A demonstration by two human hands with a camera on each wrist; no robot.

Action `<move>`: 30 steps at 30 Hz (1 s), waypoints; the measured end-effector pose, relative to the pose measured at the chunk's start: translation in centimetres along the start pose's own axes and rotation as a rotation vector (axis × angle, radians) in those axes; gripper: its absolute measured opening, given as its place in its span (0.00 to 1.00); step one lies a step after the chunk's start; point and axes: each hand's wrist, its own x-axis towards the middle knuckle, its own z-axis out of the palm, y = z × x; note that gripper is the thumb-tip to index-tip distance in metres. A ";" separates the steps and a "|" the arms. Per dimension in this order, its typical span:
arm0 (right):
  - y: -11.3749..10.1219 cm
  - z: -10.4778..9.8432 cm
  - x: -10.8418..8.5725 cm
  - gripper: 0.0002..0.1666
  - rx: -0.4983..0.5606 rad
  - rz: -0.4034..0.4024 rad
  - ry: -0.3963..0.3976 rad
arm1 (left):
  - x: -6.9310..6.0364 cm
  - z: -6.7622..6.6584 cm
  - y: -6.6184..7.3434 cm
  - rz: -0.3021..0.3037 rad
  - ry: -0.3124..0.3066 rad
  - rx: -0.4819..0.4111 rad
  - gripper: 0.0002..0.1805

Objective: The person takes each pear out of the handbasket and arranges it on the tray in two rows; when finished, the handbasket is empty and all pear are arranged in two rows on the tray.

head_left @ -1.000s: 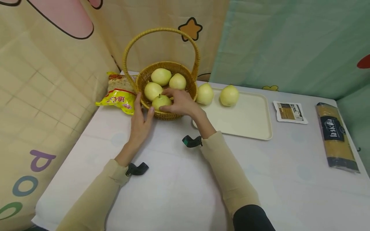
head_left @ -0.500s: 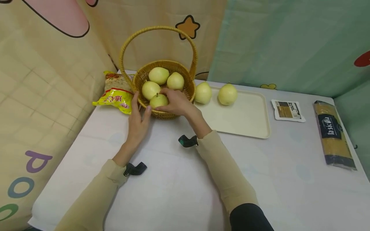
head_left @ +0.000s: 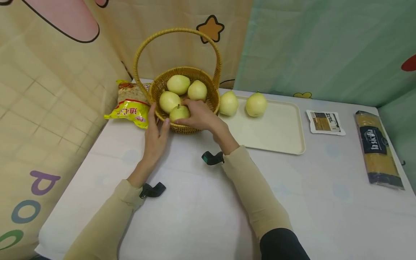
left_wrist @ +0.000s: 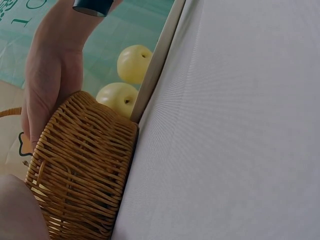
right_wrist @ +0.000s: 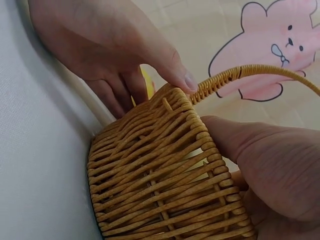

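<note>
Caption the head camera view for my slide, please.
Right hand gripping a pear inside a handled wicker basket, left hand against its side, two more pears on a cream tray.

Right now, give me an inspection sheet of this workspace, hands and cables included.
Surface: white tabletop with faint pale spots.
Job's things: woven basket holding four pears; two other pears on the cream tray.
Clutter: yellow snack bag beside the basket; white packet and tan pack right of the tray.
Hands: right hand grips the nearest pear in the basket; left hand touches the basket.
Cables: nothing seen.
Surroundings: printed cream curtain and green curtain behind the tabletop.
</note>
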 end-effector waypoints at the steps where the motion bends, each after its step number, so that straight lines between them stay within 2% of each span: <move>1: 0.1 -0.1 -0.1 0.32 0.004 -0.003 0.009 | 0.0 0.1 0.0 0.001 -0.001 -0.002 0.39; 6: 0.3 -0.4 -0.5 0.24 0.018 -0.026 0.051 | -0.1 0.3 0.0 -0.001 0.003 0.006 0.39; 13: 0.3 -0.4 -0.8 0.23 0.057 -0.039 0.093 | -0.1 0.4 0.2 -0.004 -0.002 0.004 0.39; 18: 0.1 -0.4 -1.0 0.27 0.099 -0.041 0.115 | -0.1 0.4 0.4 -0.010 -0.003 0.000 0.39; 21: -0.3 -0.5 -1.3 0.33 0.104 -0.010 0.131 | -0.1 0.4 0.3 -0.010 -0.007 0.000 0.39; 25: -1.1 -0.7 -1.8 0.40 0.080 0.038 0.167 | -0.1 0.3 0.1 -0.012 -0.008 0.004 0.38; 30: -2.5 -1.2 -2.3 0.42 0.039 0.029 0.245 | 0.0 0.0 0.0 -0.017 0.005 0.027 0.39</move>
